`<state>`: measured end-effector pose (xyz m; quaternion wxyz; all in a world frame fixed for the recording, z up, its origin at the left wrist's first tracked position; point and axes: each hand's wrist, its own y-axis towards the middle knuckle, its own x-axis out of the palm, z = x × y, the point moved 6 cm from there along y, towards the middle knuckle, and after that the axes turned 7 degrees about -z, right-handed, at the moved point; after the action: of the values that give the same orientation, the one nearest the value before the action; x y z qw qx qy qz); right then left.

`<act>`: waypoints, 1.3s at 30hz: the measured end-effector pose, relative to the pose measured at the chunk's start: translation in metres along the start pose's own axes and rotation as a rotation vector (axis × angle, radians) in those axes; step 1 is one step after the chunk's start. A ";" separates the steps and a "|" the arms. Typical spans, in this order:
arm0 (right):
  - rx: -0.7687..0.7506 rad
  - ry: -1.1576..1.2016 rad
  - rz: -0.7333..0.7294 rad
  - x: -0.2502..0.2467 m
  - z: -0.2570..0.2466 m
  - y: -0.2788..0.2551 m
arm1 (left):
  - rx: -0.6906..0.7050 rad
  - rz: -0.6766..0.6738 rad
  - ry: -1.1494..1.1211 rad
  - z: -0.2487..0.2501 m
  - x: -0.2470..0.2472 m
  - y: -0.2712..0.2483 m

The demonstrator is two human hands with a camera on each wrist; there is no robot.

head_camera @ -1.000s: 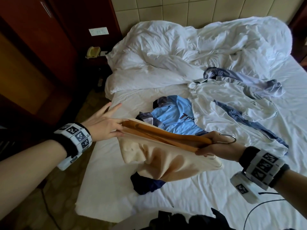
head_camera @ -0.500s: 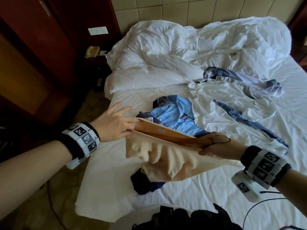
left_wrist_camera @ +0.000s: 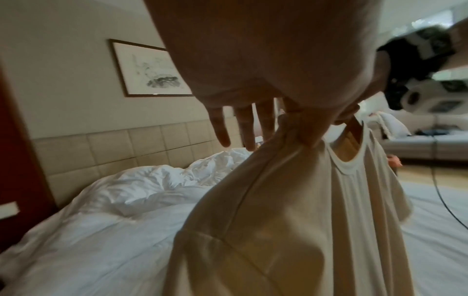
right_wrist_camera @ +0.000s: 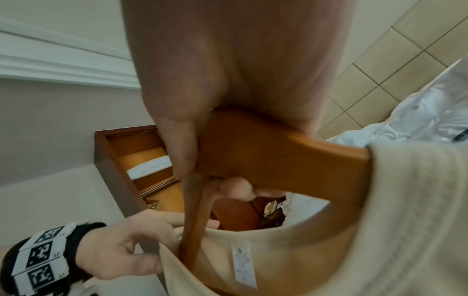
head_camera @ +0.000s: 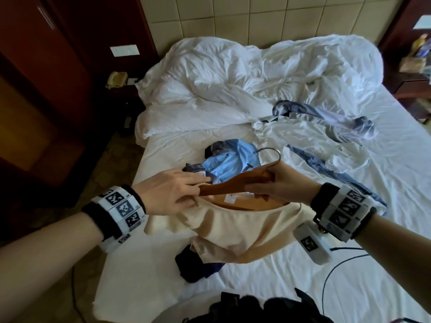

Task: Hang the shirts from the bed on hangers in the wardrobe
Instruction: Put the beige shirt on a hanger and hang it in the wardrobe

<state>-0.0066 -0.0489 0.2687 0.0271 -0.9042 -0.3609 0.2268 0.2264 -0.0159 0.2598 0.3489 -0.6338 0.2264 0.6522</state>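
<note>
My right hand [head_camera: 261,185] grips a wooden hanger [head_camera: 233,183] at its middle, just below the metal hook [head_camera: 272,152]. A cream shirt [head_camera: 245,231] hangs from the hanger above the bed, its neck opening round the wood. My left hand [head_camera: 198,194] pinches the shirt's shoulder fabric [left_wrist_camera: 301,128] at the hanger's left end, its other fingers straight. The right wrist view shows my right hand's fingers curled round the hanger [right_wrist_camera: 278,152] above the shirt [right_wrist_camera: 380,200]. A light blue shirt [head_camera: 231,162], a white shirt [head_camera: 303,145] and a grey-blue one [head_camera: 326,115] lie on the bed.
A dark navy garment [head_camera: 198,264] lies under the cream shirt. A crumpled white duvet [head_camera: 256,78] covers the head of the bed. The dark wooden wardrobe [head_camera: 46,89] stands to the left, a nightstand [head_camera: 410,82] to the right. A black cable [head_camera: 331,276] crosses the sheet.
The hanger has turned hook-up and risen with the shirt on it. My left hand has moved from the hanger's end to pinching the shirt's shoulder, closer to the right hand.
</note>
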 end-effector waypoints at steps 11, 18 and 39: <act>-0.081 0.035 0.073 -0.015 -0.027 -0.003 | -0.314 0.303 -0.193 0.003 -0.017 0.027; -0.106 -0.009 0.134 -0.020 -0.018 0.001 | -0.340 0.389 0.089 0.012 -0.034 0.047; 0.182 -0.462 0.241 -0.022 0.105 -0.040 | -0.800 0.558 -0.503 -0.028 -0.018 -0.006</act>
<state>-0.0917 -0.0461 0.1916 -0.0021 -0.8588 -0.2255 0.4599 0.2494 -0.0356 0.2753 -0.0625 -0.4576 0.0300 0.8865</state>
